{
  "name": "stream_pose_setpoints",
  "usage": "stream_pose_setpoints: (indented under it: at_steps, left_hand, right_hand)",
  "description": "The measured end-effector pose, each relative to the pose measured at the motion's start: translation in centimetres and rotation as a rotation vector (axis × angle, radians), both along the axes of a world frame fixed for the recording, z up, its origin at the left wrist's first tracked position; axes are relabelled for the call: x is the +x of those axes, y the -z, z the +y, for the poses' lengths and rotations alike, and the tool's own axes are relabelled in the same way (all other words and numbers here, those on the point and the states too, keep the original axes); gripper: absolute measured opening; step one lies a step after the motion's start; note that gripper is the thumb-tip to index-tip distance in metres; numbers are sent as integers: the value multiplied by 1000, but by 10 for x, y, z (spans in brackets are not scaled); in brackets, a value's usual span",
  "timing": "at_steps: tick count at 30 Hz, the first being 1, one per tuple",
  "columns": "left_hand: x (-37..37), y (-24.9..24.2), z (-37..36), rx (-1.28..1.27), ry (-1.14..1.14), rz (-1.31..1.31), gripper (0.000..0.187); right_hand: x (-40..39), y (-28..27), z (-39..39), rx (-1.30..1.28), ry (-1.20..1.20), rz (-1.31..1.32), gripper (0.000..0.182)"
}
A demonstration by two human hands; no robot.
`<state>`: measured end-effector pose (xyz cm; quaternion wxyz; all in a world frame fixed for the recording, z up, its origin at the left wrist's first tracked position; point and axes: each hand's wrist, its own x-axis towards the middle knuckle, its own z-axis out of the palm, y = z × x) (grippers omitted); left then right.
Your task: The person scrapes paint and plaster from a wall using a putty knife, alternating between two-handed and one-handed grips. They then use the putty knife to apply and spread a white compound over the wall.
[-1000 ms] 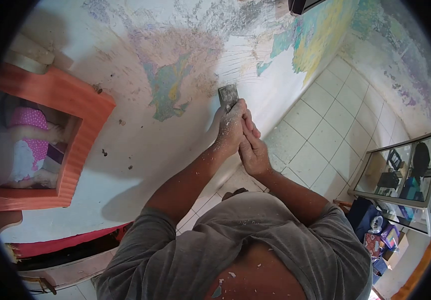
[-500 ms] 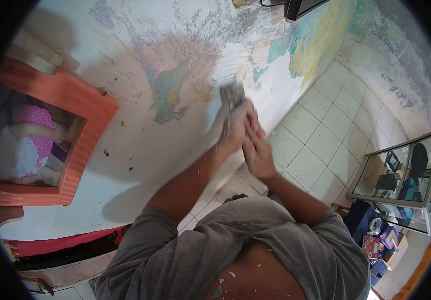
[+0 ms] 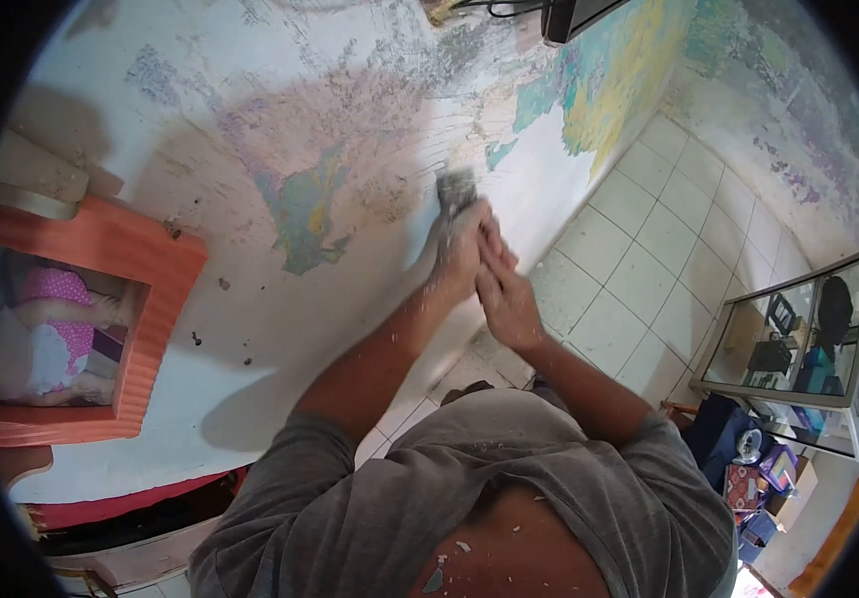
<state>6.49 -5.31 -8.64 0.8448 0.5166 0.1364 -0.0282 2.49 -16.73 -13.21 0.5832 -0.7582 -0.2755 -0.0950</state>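
Note:
My left hand (image 3: 463, 244) is closed around the handle of a scraper (image 3: 456, 187), whose flat grey blade is against or very close to the wall (image 3: 390, 309). Just below it, my right hand (image 3: 511, 304) grips the lower end of the same tool, its fingers against the left hand. Most of the handle is hidden by the hands. Around the blade the wall shows bare, flaked patches of white, pink, teal and yellow paint. Small pale flakes float near my arms, and some lie on my grey shirt and skin.
An orange-framed opening or mirror (image 3: 165, 261) at left shows part of a child in pink polka-dot clothing. A glass display case (image 3: 783, 334) stands right, with boxes and bags (image 3: 748, 478) below. Tiled floor (image 3: 639, 234) runs beside the wall. A dark-edged object (image 3: 574, 20) juts in above.
The camera view has shifted, so the wall and orange frame appear farther left and slightly lower. The scraper blade has moved slightly along the wall; both hands keep their grip.

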Motion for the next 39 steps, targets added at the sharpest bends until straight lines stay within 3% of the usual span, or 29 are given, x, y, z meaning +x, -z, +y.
stream_pose_setpoints:
  at_steps: [2, 7, 8, 10, 12, 13, 15, 16, 17, 19, 23, 25, 26, 28, 29, 31, 33, 36, 38, 39]
  left_hand:
    - [18, -22, -3, 22, 86, 1, 31]
    - [3, -26, -17, 194, 72, 3, 31]
    - [9, -8, -9, 473, -14, -276, 31]
    - [24, -28, 4, 1033, -117, -777, 31]
    - [27, -96, -7, 1297, -195, -947, 35]
    - [31, -109, -9, 1293, -195, -953, 35]
    - [39, -121, -13, 1937, -301, -1090, 43]
    - [35, -110, -11, 2163, -127, -922, 48]
    - [35, -76, 2, 2164, -127, -919, 48]
    - [39, -9, 28, 2686, 279, -893, 49]
    - [56, -59, -6, 2657, 416, -806, 49]
    - [87, -98, -25, 2705, 126, -905, 48]
    - [97, -99, -24, 2709, 123, -905, 48]
    - [110, -89, -17, 3058, 185, -945, 50]
    - [110, -66, -9, 3061, 180, -937, 50]
    - [105, -13, 5, 2923, 411, -948, 54]
    - [114, -30, -13, 2927, 467, -931, 56]
    - [158, -82, -50, 2884, 362, -844, 56]
    - [189, -100, -65, 3161, -1, -817, 57]
    - [199, -88, -65, 3164, -10, -819, 57]
  right_hand:
    - [21, -13, 4, 161, -109, 377, 48]
    - [-1, 1, -27, 383, -87, 655, 48]
    - [-8, 9, -35, 477, -24, 726, 48]
    - [-17, 16, -57, 498, -35, 745, 48]
    - [-19, 18, -70, 468, -26, 703, 49]
    - [-17, 19, -73, 467, -22, 698, 49]
    - [-14, 27, -81, 465, -32, 608, 49]
    - [-12, 30, -86, 465, -29, 609, 49]
    - [-11, 34, -91, 478, -18, 641, 49]
    - [-3, 37, -103, 487, -39, 672, 50]
    - [7, 41, -116, 489, -71, 677, 50]
    - [15, 45, -118, 504, -99, 666, 50]
    - [21, 47, -118, 476, -92, 637, 52]
    - [28, 46, -123, 442, -89, 607, 53]
    - [30, 42, -126, 424, -91, 614, 53]
    - [36, 42, -132, 412, -96, 616, 53]
    - [38, 48, -139, 425, -117, 580, 52]
    - [42, 48, -145, 441, -139, 575, 52]
    - [46, 39, -149, 474, -153, 628, 51]
    - [48, 35, -151, 508, -162, 685, 50]
